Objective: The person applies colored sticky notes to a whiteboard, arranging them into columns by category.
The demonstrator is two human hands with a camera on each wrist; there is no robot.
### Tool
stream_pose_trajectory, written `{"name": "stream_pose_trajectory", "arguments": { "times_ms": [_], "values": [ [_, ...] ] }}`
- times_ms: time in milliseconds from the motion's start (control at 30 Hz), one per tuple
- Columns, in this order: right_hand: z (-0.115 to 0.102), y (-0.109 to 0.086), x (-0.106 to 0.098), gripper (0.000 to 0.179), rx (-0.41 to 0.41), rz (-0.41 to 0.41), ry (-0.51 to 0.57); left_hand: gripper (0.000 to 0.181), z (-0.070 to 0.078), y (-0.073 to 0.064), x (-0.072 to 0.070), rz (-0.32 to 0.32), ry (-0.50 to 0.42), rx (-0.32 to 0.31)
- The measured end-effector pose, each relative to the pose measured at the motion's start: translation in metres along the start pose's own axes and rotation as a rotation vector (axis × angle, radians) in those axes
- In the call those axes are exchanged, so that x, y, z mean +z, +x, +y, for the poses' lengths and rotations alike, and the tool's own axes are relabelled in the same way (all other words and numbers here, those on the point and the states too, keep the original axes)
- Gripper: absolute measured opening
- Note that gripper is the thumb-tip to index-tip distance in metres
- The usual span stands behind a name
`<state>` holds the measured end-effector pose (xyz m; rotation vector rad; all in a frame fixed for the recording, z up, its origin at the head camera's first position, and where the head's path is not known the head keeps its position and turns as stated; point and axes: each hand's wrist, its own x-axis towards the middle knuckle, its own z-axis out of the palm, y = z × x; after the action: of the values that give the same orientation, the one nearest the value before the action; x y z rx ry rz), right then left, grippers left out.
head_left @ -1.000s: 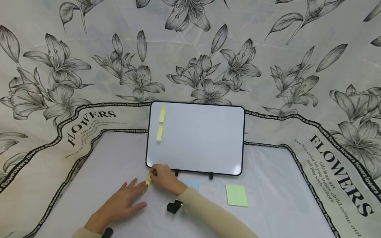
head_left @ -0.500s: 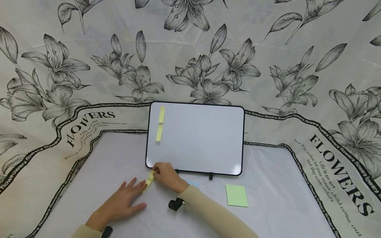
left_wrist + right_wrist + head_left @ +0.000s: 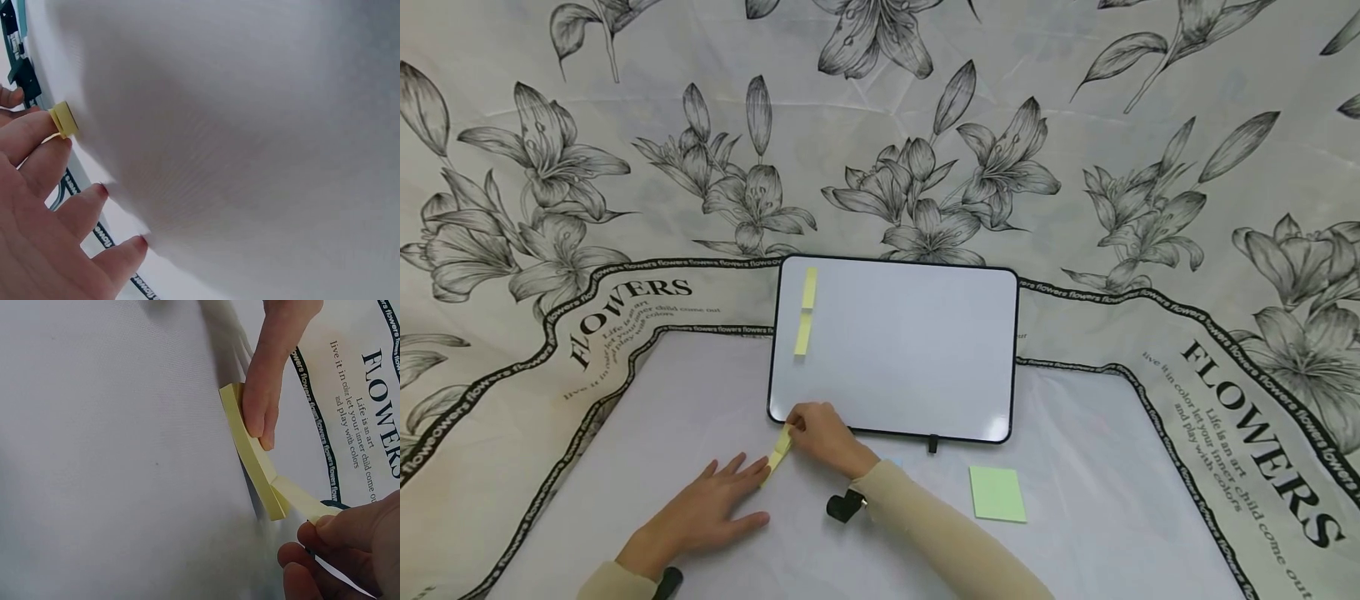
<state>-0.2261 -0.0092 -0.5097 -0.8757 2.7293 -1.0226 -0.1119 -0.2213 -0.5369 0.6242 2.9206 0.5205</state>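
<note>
My left hand (image 3: 707, 510) lies spread on the white cloth, its fingertips holding down a narrow pad of yellow sticky notes (image 3: 247, 447). In the left wrist view the end of that yellow pad (image 3: 64, 120) pokes out at the extended fingers. Thumb and index finger of my right hand (image 3: 826, 437) pinch the end of a yellow sticky note (image 3: 301, 500), which is bent up from the pad and still joined to it. Behind the hands stands a whiteboard (image 3: 902, 358) with two yellow notes (image 3: 808, 287) in a column at its upper left.
A square green sticky-note pad (image 3: 997, 494) lies right of my right forearm. The forearm almost fully hides a blue pad beside it. A black foot (image 3: 932, 444) supports the board. Flower-printed fabric (image 3: 887, 167) hangs behind the table.
My right hand has moved slightly up and right, drawing the yellow note out longer from the pad. The forearm now covers most of the blue pad. My left hand stays put.
</note>
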Motion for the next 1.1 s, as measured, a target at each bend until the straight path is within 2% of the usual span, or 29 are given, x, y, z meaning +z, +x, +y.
{"name": "stream_pose_trajectory", "arguments": {
  "times_ms": [433, 800, 1100],
  "values": [
    [0.002, 0.008, -0.012, 0.009, -0.014, 0.012, -0.025, 0.076, 0.001, 0.002, -0.001, -0.032, -0.040, -0.031],
    [-0.004, 0.014, -0.027, 0.009, -0.017, -0.011, -0.043, 0.076, 0.003, 0.004, -0.002, -0.055, -0.065, -0.060],
    [-0.003, 0.019, -0.031, 0.008, -0.013, -0.022, -0.055, 0.076, 0.002, 0.006, -0.001, -0.076, -0.069, -0.086]
  ]
}}
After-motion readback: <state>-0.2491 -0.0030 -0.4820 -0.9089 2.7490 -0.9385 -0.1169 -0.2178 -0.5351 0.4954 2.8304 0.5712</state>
